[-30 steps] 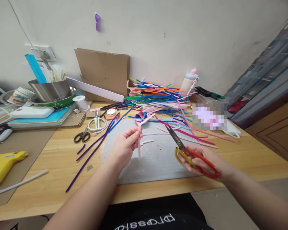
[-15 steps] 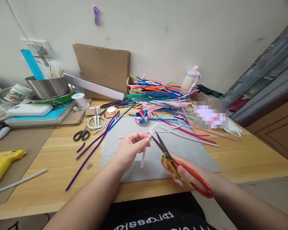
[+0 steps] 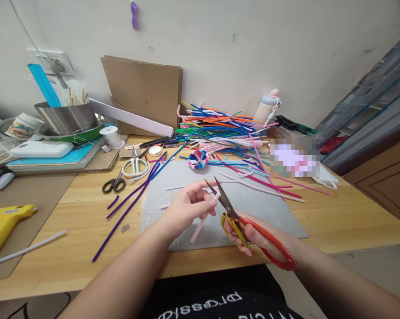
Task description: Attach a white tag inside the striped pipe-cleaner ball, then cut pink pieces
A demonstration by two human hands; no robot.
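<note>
Between thumb and fingers my left hand (image 3: 195, 204) pinches a bent pale pink pipe cleaner (image 3: 199, 229). One end of it hangs down over the grey mat and a short end sticks up to the right, by the scissor blades. My right hand (image 3: 249, 235) holds red-handled scissors (image 3: 231, 208) with a yellow wrap on one handle. Their blades are apart and point up and left, close to my left fingertips. Behind my hands, a round coil of pink, blue and white (image 3: 198, 159) lies at the far edge of the mat (image 3: 262, 221).
A heap of coloured pipe cleaners (image 3: 219, 128) lies at the back. Purple pipe cleaners (image 3: 130, 208), black-handled scissors (image 3: 114, 184) and cream-handled scissors (image 3: 135, 167) are to the left. A yellow glue gun (image 3: 10, 223) lies far left; a bottle (image 3: 268, 106) stands back right.
My left hand has shifted slightly right and down with the pipe cleaner, whose lower end now slants left. The open blades are now closer around its short upper end.
</note>
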